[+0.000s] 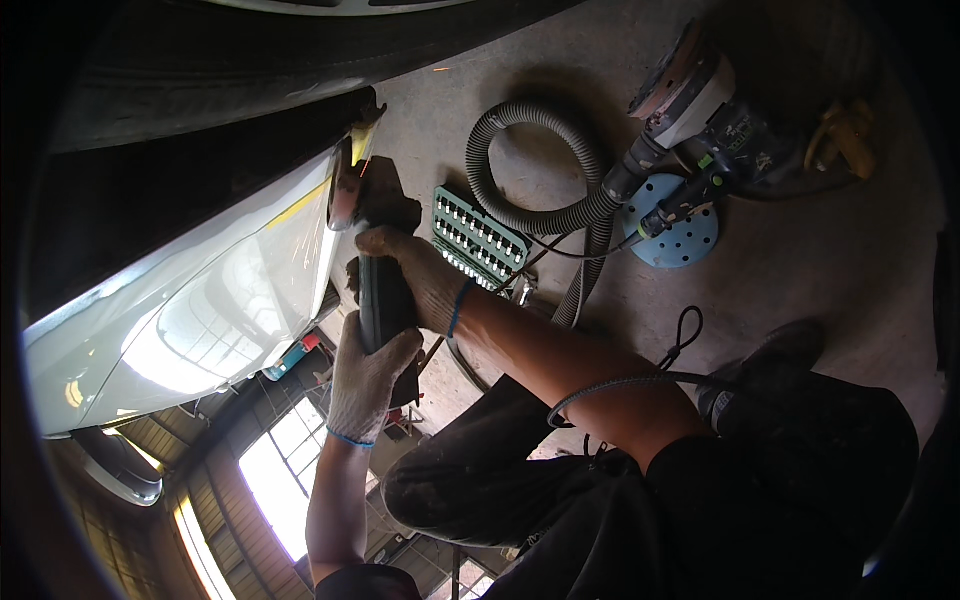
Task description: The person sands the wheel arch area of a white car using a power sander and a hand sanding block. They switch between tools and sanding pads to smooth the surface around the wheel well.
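Note:
Both my hands are in pale knit gloves, gripping a dark angle grinder (pixel 385 300). My right hand (pixel 420 275) holds it near its head, and my left hand (pixel 370 380) wraps round the body lower down. The grinder's reddish, worn disc (pixel 343 195) is at the edge of a white car panel (pixel 200 300), beside strips of yellow tape (pixel 300 200). Orange sparks show by the disc and along the panel. The exact contact point of the disc is too small to make out.
A dark tyre (pixel 220 55) is above the panel. On the concrete floor lie a green socket set (pixel 480 230), a coiled grey hose (pixel 530 210), a sander (pixel 700 110), a blue perforated disc (pixel 670 250) and a yellow tool (pixel 845 140). A cable loops over my right forearm.

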`<state>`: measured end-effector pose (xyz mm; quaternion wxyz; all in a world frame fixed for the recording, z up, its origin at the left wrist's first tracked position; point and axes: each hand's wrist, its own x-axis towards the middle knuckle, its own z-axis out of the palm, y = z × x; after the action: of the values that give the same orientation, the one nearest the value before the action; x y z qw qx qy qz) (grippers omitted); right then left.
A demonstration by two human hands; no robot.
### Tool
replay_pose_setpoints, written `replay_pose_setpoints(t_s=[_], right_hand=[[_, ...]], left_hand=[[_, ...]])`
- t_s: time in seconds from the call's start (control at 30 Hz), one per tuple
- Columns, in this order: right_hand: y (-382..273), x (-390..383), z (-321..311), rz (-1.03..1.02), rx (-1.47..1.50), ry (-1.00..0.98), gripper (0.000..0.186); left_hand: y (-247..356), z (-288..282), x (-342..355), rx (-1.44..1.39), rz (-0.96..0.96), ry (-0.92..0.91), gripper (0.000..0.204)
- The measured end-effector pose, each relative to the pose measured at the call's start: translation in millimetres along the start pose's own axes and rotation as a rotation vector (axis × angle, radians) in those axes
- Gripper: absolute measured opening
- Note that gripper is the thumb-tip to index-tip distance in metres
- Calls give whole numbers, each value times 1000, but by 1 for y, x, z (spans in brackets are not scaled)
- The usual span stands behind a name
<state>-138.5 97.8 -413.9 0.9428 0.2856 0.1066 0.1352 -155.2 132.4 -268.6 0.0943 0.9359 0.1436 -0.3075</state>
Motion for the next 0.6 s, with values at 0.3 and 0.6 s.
replay_pose_setpoints(t_s=[0.3,0.6], right_hand=[[5,2,-2,14,22,-13,32],[8,2,-1,20,8,-25,30]], left_hand=[[3,-1,-3,34,-30,15,46],[-7,-4,-4,-7,-5,27,48]])
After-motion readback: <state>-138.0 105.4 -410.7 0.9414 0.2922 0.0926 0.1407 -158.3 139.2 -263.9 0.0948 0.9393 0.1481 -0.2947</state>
